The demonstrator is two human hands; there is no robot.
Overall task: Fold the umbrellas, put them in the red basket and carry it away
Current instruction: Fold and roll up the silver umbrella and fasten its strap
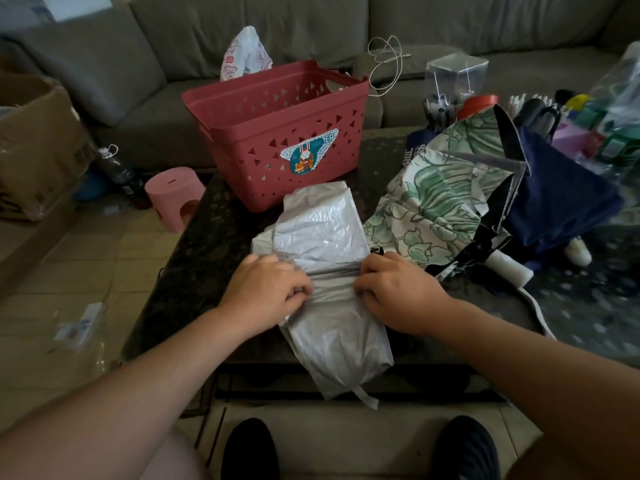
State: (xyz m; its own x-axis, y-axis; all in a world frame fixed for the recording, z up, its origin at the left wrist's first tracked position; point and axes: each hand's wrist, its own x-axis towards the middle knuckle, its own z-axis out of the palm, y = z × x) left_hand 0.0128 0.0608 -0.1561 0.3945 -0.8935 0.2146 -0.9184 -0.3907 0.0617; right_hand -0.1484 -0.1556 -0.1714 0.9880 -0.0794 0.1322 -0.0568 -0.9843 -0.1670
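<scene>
A silver umbrella (322, 233) lies collapsed on the dark table (207, 244), its cloth bunched and its tip end hanging over the near edge. My left hand (270, 289) grips the cloth at its middle from the left. My right hand (398, 289) pinches the same cloth from the right. The red basket (273, 133) stands behind the umbrella, its inside mostly hidden from here. A leaf-print umbrella (426, 209) with a white handle lies loose to the right. A navy umbrella (561, 202) lies beyond it.
A grey sofa (311, 36) runs along the back. A pink stool (173, 195) and a cardboard box (34, 147) stand on the floor at the left. Bottles, a clear box (457, 74) and small items crowd the table's far right.
</scene>
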